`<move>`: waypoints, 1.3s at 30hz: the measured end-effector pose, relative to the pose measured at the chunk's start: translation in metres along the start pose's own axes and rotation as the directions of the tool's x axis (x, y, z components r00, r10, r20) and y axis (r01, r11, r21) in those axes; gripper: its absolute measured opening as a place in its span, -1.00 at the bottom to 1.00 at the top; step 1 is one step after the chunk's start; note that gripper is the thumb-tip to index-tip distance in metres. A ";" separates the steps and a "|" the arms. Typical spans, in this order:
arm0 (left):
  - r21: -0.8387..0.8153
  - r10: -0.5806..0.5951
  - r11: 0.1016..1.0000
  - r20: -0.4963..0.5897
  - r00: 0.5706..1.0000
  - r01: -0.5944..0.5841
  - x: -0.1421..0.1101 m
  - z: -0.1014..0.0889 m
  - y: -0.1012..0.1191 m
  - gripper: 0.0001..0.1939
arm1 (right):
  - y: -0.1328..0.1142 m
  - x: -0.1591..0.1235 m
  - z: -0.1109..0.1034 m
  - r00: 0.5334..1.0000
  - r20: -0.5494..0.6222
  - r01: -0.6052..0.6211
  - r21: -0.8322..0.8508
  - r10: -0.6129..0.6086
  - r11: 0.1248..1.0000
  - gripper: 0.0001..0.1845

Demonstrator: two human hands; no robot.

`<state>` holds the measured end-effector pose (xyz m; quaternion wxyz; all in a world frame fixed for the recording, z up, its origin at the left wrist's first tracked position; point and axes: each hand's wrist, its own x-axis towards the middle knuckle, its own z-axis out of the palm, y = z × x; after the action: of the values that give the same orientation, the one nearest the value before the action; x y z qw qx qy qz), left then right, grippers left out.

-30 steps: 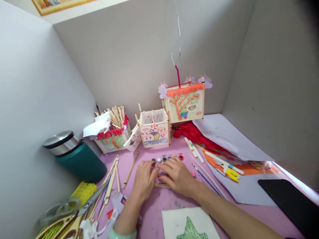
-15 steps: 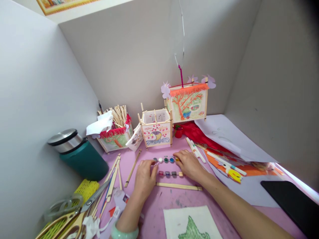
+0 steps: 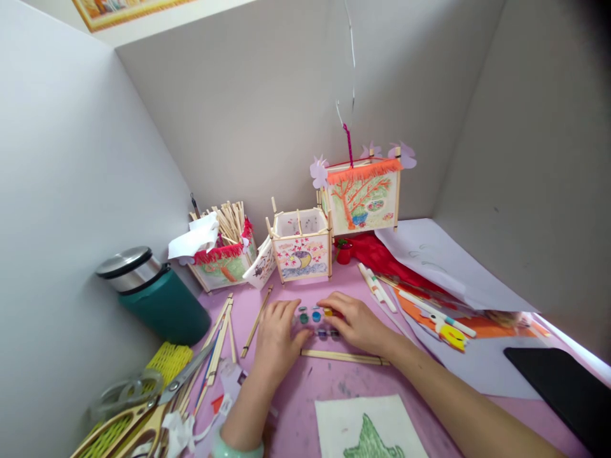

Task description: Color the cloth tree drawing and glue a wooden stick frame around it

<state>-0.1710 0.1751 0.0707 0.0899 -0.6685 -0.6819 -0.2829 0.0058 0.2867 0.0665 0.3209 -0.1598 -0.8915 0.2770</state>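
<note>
Strips of small paint pots (image 3: 316,316) lie between my hands on the purple table, with green, blue and yellow pots showing. Darker pots sit just in front of them. My left hand (image 3: 277,336) is curled over the left end, thumb toward the front and fingers at the back, hiding the pots there. Around the right end, beside the yellow pot, my right hand (image 3: 356,323) is closed in the same way. A bundle of thin wooden sticks (image 3: 344,357) lies just in front of the pots. Nearer me is a white sheet with a green drawing (image 3: 372,436).
Stick-framed paper lanterns (image 3: 303,256) stand at the back, and another lantern (image 3: 367,197) hangs from a wire. To the left are a green bottle (image 3: 165,312), loose sticks (image 3: 219,343) and large scissors (image 3: 157,401). Markers (image 3: 377,289) and a black tablet-like slab (image 3: 556,388) lie right.
My right hand has moved left and the hands are closer together. The two pot rows, spread apart before, now sit close to each other, with more pots covered by my hands.
</note>
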 end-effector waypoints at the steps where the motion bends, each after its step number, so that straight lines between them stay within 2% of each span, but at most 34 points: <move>1: 0.050 0.020 0.999 0.009 1.000 -0.020 0.000 -0.002 0.004 -0.52 | -0.001 -0.001 0.000 1.000 0.005 0.017 -0.016 -0.017 1.000 -0.71; 3: 0.113 0.046 0.992 0.029 0.999 -0.049 0.001 -0.004 0.010 -0.61 | -0.004 -0.002 0.001 0.999 0.012 0.038 -0.036 -0.038 0.999 -0.70; 5: 0.105 0.045 0.993 0.065 0.997 -0.052 0.001 -0.005 0.014 -0.66 | -0.008 -0.002 0.003 0.999 0.022 0.045 -0.040 -0.045 0.998 -0.68; 9: -0.006 0.013 1.000 0.153 0.988 -0.012 -0.001 -0.001 0.015 -0.72 | -0.011 -0.002 0.005 0.998 0.024 0.052 -0.015 -0.051 0.999 -0.65; 12: -0.097 -0.008 0.995 0.146 0.989 0.023 -0.002 0.001 0.013 -0.75 | -0.011 -0.002 0.006 0.998 0.003 0.056 -0.022 -0.056 0.998 -0.62; 15: -0.131 -0.002 0.991 0.145 0.989 0.022 -0.003 0.002 0.012 -0.77 | -0.010 -0.002 0.005 0.998 -0.015 0.067 -0.061 -0.068 0.996 -0.69; 22: -0.069 0.007 0.998 0.163 0.987 0.005 -0.003 0.001 0.014 -0.78 | -0.008 -0.002 0.007 0.994 -0.032 0.097 -0.139 -0.103 0.986 -0.89; 30: 0.008 0.023 1.000 0.206 0.978 -0.025 -0.001 -0.007 0.022 -0.83 | -0.006 -0.003 0.009 0.993 -0.002 0.118 -0.214 -0.122 0.970 -0.88; 35: 0.034 0.041 0.998 0.253 0.967 -0.051 0.001 -0.006 0.019 -0.82 | -0.006 -0.003 0.010 0.991 0.011 0.133 -0.216 -0.133 0.967 -0.90; 39: 0.036 0.062 0.997 0.249 0.967 -0.073 0.000 -0.005 0.017 -0.81 | -0.004 -0.003 0.012 0.989 0.014 0.146 -0.220 -0.147 0.964 -0.88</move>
<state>-0.1560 0.1717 0.0796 0.0285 -0.7191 -0.6710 -0.1787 0.0000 0.2774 0.0600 0.3217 -0.1285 -0.9258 0.1516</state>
